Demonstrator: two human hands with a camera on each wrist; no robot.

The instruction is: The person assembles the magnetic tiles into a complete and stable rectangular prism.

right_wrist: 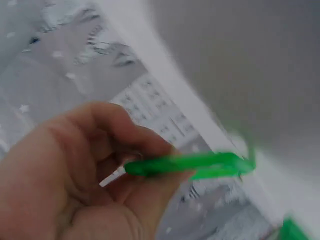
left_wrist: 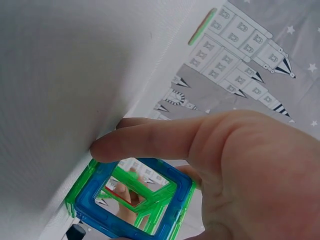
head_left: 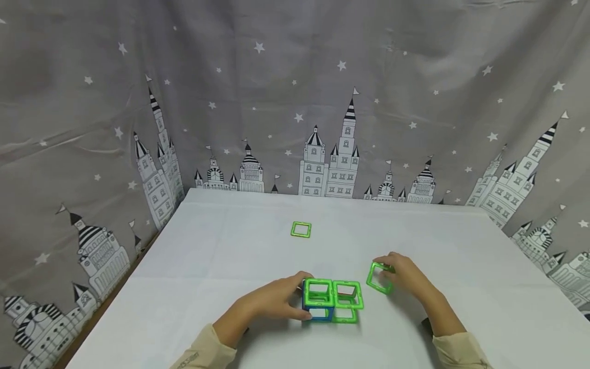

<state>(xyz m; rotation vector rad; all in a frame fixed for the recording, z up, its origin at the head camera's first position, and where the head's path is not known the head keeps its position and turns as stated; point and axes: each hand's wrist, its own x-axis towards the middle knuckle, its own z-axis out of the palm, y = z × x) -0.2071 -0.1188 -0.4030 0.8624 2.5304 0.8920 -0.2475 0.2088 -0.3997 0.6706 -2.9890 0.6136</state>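
Observation:
My left hand [head_left: 276, 300] grips the left side of a small build of magnetic tiles [head_left: 332, 293], thumb at the front and fingers behind. Green square frames form its top, with blue frames at the left end. In the left wrist view a blue square tile [left_wrist: 107, 223] faces the palm, with green frames beyond it. To the right of the build, my right hand [head_left: 407, 274] pinches a single green square tile [head_left: 371, 273], tilted and apart from the build. The right wrist view shows this tile [right_wrist: 200, 162] edge-on and blurred between thumb and fingers.
Another green square tile [head_left: 301, 236] lies flat farther back on the white table [head_left: 221, 241]. A grey curtain [head_left: 276, 61] printed with castles and stars hangs behind the table and along its sides.

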